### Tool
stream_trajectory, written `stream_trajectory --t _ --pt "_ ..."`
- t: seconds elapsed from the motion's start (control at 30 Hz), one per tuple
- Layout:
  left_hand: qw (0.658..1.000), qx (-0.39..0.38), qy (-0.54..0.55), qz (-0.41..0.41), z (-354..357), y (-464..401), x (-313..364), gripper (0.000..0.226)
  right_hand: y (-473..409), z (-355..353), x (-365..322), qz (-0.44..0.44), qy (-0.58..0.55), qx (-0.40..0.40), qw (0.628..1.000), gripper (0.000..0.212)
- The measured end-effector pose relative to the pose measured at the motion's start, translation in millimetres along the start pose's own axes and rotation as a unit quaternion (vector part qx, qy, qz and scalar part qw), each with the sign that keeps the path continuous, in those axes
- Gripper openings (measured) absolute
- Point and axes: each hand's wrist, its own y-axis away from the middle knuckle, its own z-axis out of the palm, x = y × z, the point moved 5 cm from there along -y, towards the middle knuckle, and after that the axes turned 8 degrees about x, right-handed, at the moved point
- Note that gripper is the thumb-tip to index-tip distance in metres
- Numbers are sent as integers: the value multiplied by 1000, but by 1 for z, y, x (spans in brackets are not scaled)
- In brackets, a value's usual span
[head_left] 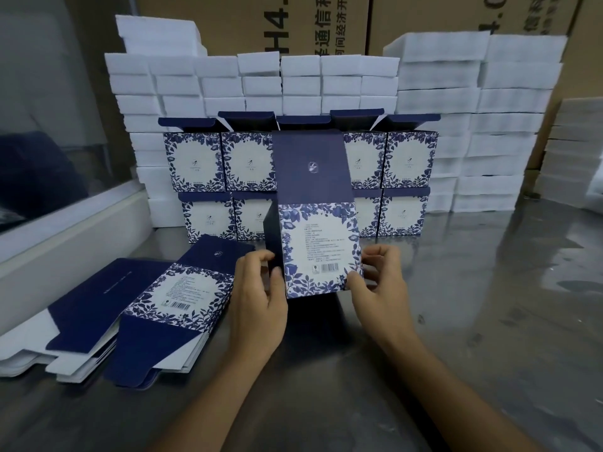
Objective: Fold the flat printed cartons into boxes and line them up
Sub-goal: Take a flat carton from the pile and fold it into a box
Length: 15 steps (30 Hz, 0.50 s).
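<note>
Steel table [456, 288], foam blocks [473, 125] behind. Left hand [257, 301] and right hand [380, 288] pinch the half-opened carton [321, 252] upright between their fingers. Light, thin card, probably creases easily; best held by the side edges.

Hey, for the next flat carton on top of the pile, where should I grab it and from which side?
Probably take the top flat carton by its long right edge, coming from the right with the left hand. That edge lies nearest the hands and overhangs the pile slightly, so fingers can slip under.
</note>
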Motion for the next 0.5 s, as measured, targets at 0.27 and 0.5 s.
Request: stream_trajectory --t 0.27,0.5 --pt "981 -116 81 -136 13 5 -17 115 5 3 3 90 -8 -46 995 35" --pt "988 -78 99 -91 6 0 -7 66 8 13 -1 103 -96 -114 983 50"
